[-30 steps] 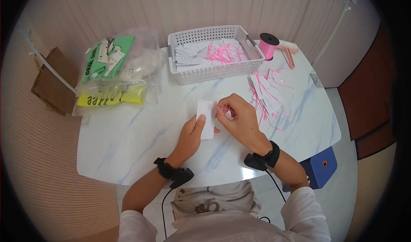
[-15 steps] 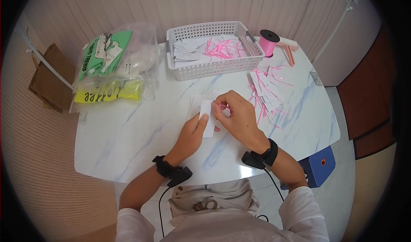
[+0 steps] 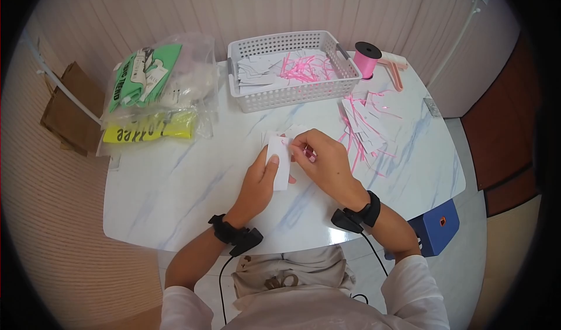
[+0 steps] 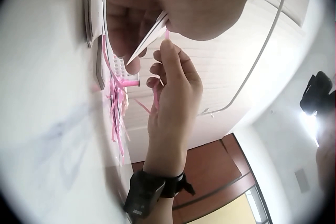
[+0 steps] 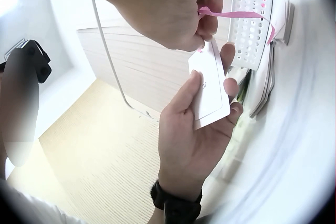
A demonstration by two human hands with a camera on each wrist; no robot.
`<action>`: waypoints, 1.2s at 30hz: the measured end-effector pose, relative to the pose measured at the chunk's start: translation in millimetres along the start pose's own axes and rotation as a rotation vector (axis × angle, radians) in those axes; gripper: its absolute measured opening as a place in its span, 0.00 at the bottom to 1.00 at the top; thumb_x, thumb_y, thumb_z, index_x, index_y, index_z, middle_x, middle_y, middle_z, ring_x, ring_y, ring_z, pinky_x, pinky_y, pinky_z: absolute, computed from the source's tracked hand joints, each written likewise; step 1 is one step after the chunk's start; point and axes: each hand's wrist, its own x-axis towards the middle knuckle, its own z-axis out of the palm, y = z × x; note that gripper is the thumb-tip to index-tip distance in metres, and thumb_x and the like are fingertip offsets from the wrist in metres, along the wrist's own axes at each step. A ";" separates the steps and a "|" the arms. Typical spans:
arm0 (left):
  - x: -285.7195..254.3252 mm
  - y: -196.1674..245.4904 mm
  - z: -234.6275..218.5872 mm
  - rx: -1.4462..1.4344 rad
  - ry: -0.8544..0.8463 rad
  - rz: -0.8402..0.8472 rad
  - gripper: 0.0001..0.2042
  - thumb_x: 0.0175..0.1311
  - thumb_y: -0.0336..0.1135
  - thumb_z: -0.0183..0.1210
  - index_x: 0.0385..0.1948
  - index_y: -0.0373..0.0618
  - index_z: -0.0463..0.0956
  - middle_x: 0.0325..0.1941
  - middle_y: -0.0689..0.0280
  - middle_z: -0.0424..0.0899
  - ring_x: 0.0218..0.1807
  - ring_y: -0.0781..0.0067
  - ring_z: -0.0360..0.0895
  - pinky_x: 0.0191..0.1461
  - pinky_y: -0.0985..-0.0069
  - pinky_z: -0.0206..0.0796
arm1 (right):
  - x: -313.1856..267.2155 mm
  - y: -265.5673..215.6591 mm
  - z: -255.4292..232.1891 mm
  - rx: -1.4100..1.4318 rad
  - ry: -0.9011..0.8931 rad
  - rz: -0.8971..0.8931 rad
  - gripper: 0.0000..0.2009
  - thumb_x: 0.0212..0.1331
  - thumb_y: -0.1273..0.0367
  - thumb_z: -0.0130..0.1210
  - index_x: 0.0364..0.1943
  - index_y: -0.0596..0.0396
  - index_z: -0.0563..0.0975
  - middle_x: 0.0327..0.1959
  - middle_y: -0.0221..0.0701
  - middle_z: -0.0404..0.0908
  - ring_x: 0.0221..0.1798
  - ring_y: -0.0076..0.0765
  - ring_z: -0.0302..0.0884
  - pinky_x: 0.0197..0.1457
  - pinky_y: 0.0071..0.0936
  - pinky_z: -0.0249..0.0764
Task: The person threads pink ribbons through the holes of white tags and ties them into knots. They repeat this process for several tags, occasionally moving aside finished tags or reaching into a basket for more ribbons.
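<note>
In the head view my left hand [image 3: 255, 184] holds a white card tag [image 3: 279, 169] upright, thumb on its near face and fingers behind. The right wrist view shows it as two white cards [image 5: 209, 85] fanned slightly apart, with small print. My right hand [image 3: 324, 162] pinches a pink ribbon [image 5: 239, 14] at the tag's top end, where a bit of pink shows. The ribbon's loose tail hangs from the curled fingers. More white tags [image 3: 267, 136] lie on the table just behind the left hand, partly hidden by it.
A white perforated basket [image 3: 298, 98] holds plain tags and pink-ribboned ones. Right of it stand a pink ribbon spool [image 3: 365, 66] and a pink-handled tool [image 3: 395, 76]. A ribboned tag pile [image 3: 365, 128] lies right of my hands; plastic-bagged clothing [image 3: 149, 96] lies at left.
The tag turned narrower toward the head camera, then swung back to show a wider face. My right fingers have shifted slightly at its top end, uncovering a bit of pink there.
</note>
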 end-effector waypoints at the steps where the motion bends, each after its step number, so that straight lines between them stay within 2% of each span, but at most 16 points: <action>1: -0.7 -1.4 1.9 0.015 0.000 -0.009 0.21 0.75 0.38 0.34 0.63 0.38 0.57 0.48 0.58 0.76 0.37 0.72 0.81 0.42 0.79 0.71 | -0.1 -1.5 -0.1 -0.011 0.000 -0.001 0.04 0.55 0.71 0.59 0.31 0.55 0.76 0.28 0.30 0.80 0.26 0.32 0.78 0.30 0.25 0.74; 6: -0.7 -2.5 2.6 0.035 -0.044 -0.048 0.19 0.75 0.37 0.35 0.62 0.38 0.60 0.46 0.60 0.77 0.37 0.73 0.81 0.42 0.79 0.72 | -0.8 -2.2 -0.6 -0.016 0.002 -0.001 0.05 0.54 0.71 0.59 0.31 0.55 0.76 0.28 0.30 0.79 0.26 0.33 0.77 0.30 0.26 0.73; 9: -1.9 3.4 2.4 -0.001 -0.024 -0.036 0.19 0.75 0.37 0.35 0.61 0.37 0.61 0.47 0.61 0.77 0.37 0.74 0.81 0.42 0.79 0.72 | 0.7 -0.9 -4.3 -0.017 -0.001 -0.022 0.05 0.55 0.70 0.58 0.33 0.55 0.76 0.27 0.31 0.78 0.25 0.30 0.75 0.30 0.25 0.71; 11: -2.4 5.1 0.0 -0.033 -0.061 -0.048 0.19 0.74 0.37 0.35 0.60 0.37 0.61 0.47 0.60 0.77 0.37 0.74 0.80 0.43 0.78 0.72 | 5.4 2.1 -5.7 0.230 0.050 0.153 0.07 0.57 0.69 0.58 0.35 0.57 0.78 0.26 0.28 0.77 0.24 0.23 0.70 0.31 0.21 0.68; 12: -2.3 3.5 -0.4 -0.033 -0.062 -0.050 0.19 0.74 0.37 0.35 0.60 0.37 0.61 0.47 0.60 0.77 0.37 0.74 0.80 0.43 0.78 0.72 | 7.5 7.0 -6.6 0.230 0.050 0.155 0.07 0.57 0.69 0.58 0.35 0.57 0.78 0.26 0.28 0.77 0.24 0.23 0.70 0.31 0.21 0.68; 14: -2.0 -0.2 -1.2 0.002 -0.088 -0.019 0.19 0.74 0.37 0.35 0.60 0.37 0.61 0.48 0.59 0.77 0.36 0.75 0.78 0.43 0.77 0.71 | 11.2 17.6 -9.6 0.503 -0.181 0.302 0.08 0.59 0.67 0.57 0.36 0.58 0.79 0.27 0.23 0.76 0.26 0.16 0.66 0.31 0.17 0.64; 18: -2.1 5.1 -1.0 -0.069 -0.162 -0.082 0.19 0.74 0.38 0.35 0.61 0.38 0.59 0.48 0.58 0.77 0.35 0.76 0.77 0.42 0.76 0.71 | 12.5 19.4 -18.5 0.624 -0.307 0.453 0.08 0.60 0.66 0.58 0.35 0.58 0.79 0.28 0.21 0.76 0.27 0.13 0.65 0.30 0.15 0.61; 21: -2.3 6.3 -0.8 -0.065 -0.162 -0.090 0.20 0.74 0.39 0.35 0.62 0.38 0.59 0.48 0.58 0.77 0.34 0.76 0.77 0.42 0.77 0.71 | 16.7 23.1 -22.5 0.607 -0.268 0.428 0.08 0.61 0.65 0.57 0.35 0.56 0.79 0.28 0.21 0.76 0.27 0.12 0.64 0.30 0.15 0.61; 23: -2.2 6.8 0.2 -0.067 -0.153 -0.090 0.18 0.74 0.39 0.35 0.58 0.38 0.61 0.48 0.55 0.78 0.33 0.73 0.78 0.41 0.74 0.72 | 20.6 25.4 -25.3 0.582 -0.059 0.430 0.08 0.62 0.64 0.55 0.34 0.54 0.77 0.25 0.19 0.74 0.24 0.12 0.62 0.28 0.14 0.58; 24: -2.4 6.7 0.0 -0.066 -0.156 -0.090 0.18 0.74 0.39 0.35 0.58 0.38 0.61 0.48 0.55 0.78 0.33 0.73 0.78 0.41 0.74 0.72 | 23.2 26.7 -27.7 0.582 -0.056 0.431 0.08 0.62 0.64 0.55 0.34 0.54 0.77 0.25 0.19 0.74 0.24 0.12 0.62 0.28 0.14 0.58; 26: -3.2 6.9 -1.2 -0.051 -0.197 -0.058 0.20 0.75 0.40 0.35 0.62 0.38 0.58 0.48 0.57 0.78 0.33 0.75 0.78 0.40 0.77 0.71 | 27.1 30.0 -34.2 0.592 0.096 0.521 0.09 0.63 0.62 0.53 0.33 0.53 0.76 0.24 0.19 0.72 0.22 0.12 0.62 0.26 0.15 0.58; 29: -4.9 11.2 -1.5 -0.075 -0.199 -0.124 0.21 0.75 0.40 0.35 0.63 0.37 0.56 0.49 0.57 0.78 0.33 0.74 0.78 0.40 0.76 0.72 | 28.5 42.7 -36.0 0.662 0.175 0.506 0.10 0.64 0.62 0.53 0.35 0.55 0.76 0.23 0.21 0.73 0.22 0.14 0.65 0.23 0.15 0.61; 32: -3.4 8.0 -1.7 -0.106 -0.203 -0.099 0.20 0.73 0.41 0.36 0.61 0.38 0.57 0.49 0.53 0.77 0.33 0.70 0.79 0.40 0.72 0.74 | 29.1 44.2 -34.2 0.690 0.202 0.508 0.11 0.65 0.62 0.52 0.36 0.55 0.74 0.23 0.22 0.73 0.20 0.14 0.65 0.22 0.15 0.61; 36: -2.5 6.6 -3.0 -0.161 -0.201 -0.109 0.21 0.73 0.43 0.37 0.61 0.39 0.57 0.49 0.52 0.76 0.32 0.70 0.78 0.39 0.72 0.74 | 27.6 51.3 -31.3 0.690 0.285 0.483 0.12 0.65 0.60 0.51 0.38 0.55 0.73 0.24 0.22 0.74 0.20 0.14 0.65 0.22 0.15 0.62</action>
